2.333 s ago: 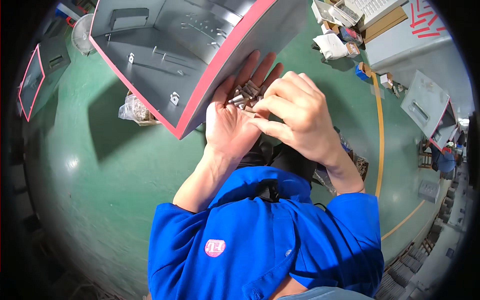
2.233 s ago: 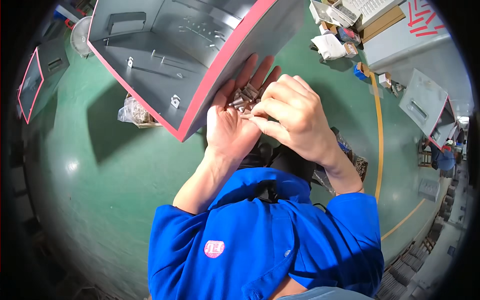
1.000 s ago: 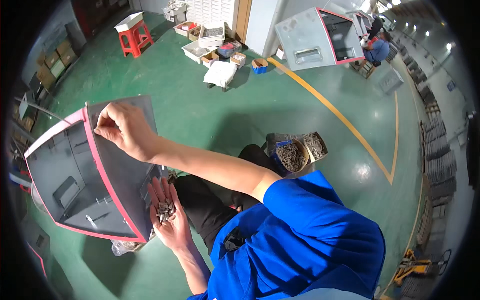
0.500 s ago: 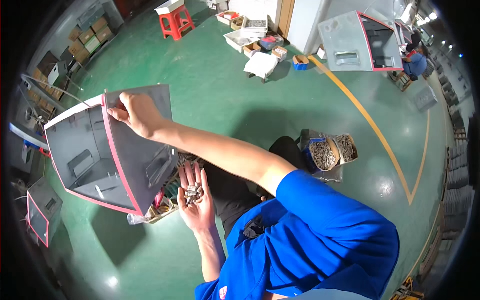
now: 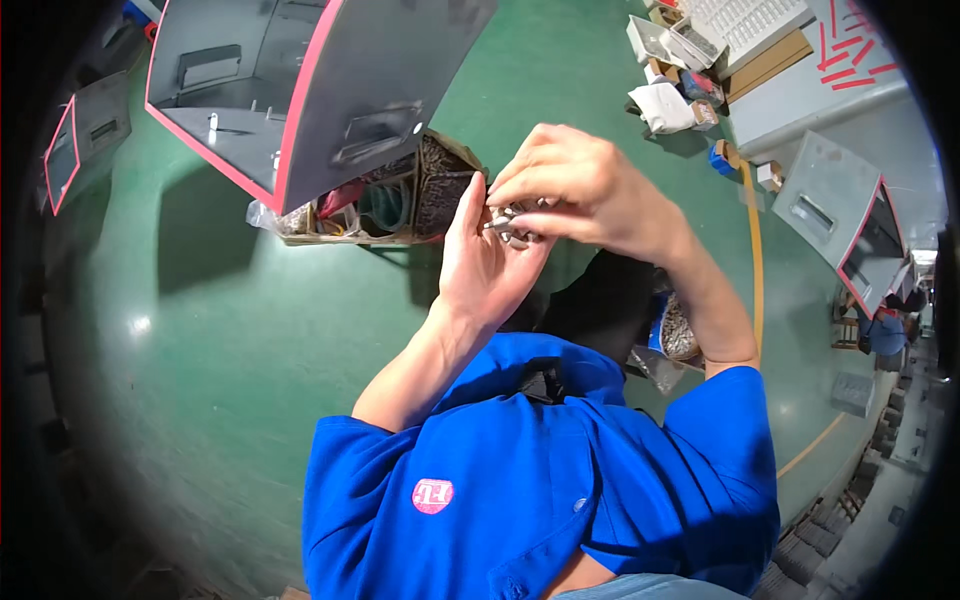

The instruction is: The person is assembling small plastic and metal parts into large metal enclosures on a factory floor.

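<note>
Cupped palm up in front of my chest, my left hand (image 5: 482, 270) holds a small heap of short silvery metal pieces (image 5: 510, 232). My right hand (image 5: 600, 190) bends over that palm, its thumb and fingers closed down among the pieces. Whether a piece is pinched there is hidden. Beyond my left hand stands a large grey sheet-metal housing (image 5: 390, 70), its open side edged with a pink strip (image 5: 306, 80). Upright pins and a rectangular cut-out show inside it. Neither hand touches the housing.
Below the housing sits an open box (image 5: 350, 239) of dark small parts and cloth. Near my right elbow is a bag of metal pieces (image 5: 682, 335). Similar housings stand far left (image 5: 100, 125) and right (image 5: 815, 190). Bins (image 5: 690, 45) line the back; a person (image 5: 887, 330) sits far right.
My right hand has left the housing's top edge and come down to the pieces in my left palm. The view has turned, so the housing now appears higher and farther right.
</note>
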Available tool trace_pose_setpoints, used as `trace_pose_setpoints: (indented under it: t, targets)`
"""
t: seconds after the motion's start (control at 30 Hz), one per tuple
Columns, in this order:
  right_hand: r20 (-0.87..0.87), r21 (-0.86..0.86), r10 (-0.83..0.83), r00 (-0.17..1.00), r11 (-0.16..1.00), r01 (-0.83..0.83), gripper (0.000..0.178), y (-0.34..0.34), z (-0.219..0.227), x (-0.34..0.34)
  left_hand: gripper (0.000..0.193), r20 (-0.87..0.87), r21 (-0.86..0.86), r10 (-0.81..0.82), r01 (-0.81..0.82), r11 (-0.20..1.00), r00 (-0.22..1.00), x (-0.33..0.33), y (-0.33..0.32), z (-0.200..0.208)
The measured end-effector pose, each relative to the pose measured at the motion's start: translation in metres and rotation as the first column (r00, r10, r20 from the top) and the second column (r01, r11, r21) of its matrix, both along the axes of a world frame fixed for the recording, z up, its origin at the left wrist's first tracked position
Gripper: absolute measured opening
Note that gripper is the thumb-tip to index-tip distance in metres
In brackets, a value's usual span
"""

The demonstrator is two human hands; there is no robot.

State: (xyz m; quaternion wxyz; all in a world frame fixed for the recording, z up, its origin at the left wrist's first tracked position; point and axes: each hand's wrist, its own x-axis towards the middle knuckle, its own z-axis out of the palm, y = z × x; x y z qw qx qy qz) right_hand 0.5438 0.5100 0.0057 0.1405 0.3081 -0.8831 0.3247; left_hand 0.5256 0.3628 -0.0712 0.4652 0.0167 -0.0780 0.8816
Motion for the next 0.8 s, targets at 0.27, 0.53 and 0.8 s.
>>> trace_pose_setpoints:
  t: [0.27,0.53,0.8]
  targets:
    - [-0.107,0.167,-0.075,0.991,0.982,0.092,0.015,0.022,0.004,0.025,0.032,0.040,-0.108,-0.057,0.061,0.992,0.998,0.016,0.024,0.004]
    - [0.284,-0.307,-0.247,0.927,0.892,0.331,0.012,0.075,0.028,0.064,0.050,0.041,-0.161,-0.044,0.050,0.986,0.998,0.041,0.043,0.047]
    - [0.336,-0.184,-0.664,0.668,0.649,0.738,0.010,0.262,0.032,0.123,0.051,-0.069,-0.350,-0.080,0.051,0.935,0.994,0.065,0.068,0.034]
